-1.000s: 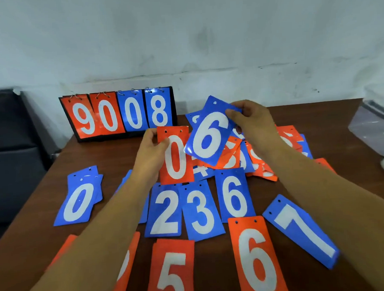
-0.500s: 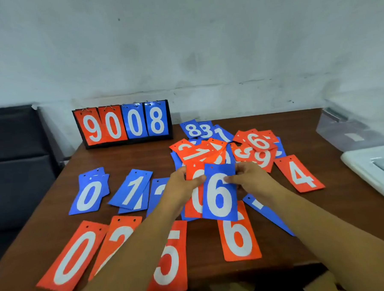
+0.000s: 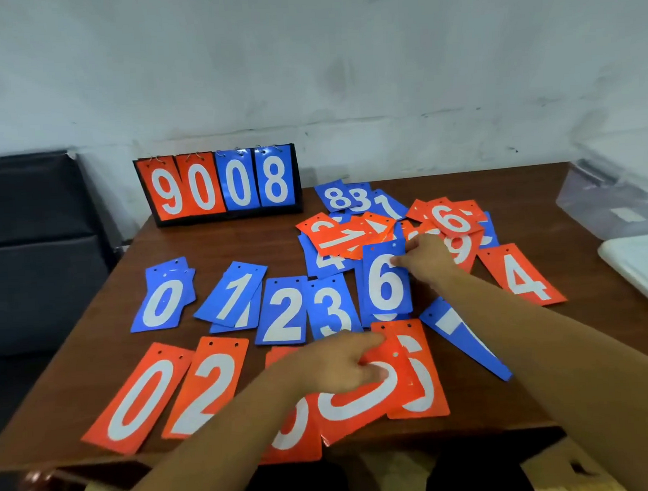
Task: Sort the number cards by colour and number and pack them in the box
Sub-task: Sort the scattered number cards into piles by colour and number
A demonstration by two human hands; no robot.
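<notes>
Partly, the left hand [image 3: 336,364] covers the white numeral on the orange card [image 3: 364,393] it grips, tilted over the orange 6 [image 3: 423,371] near the table [image 3: 239,242] edge. The right hand [image 3: 426,257] pinches the top corner of the blue 6 [image 3: 386,283], just beside the blue 3 [image 3: 329,309]. Digits in the heap [image 3: 355,236] behind overlap. The scoreboard [image 3: 218,185] reads 9008. The clear box [image 3: 609,200] is cut off at the right.
</notes>
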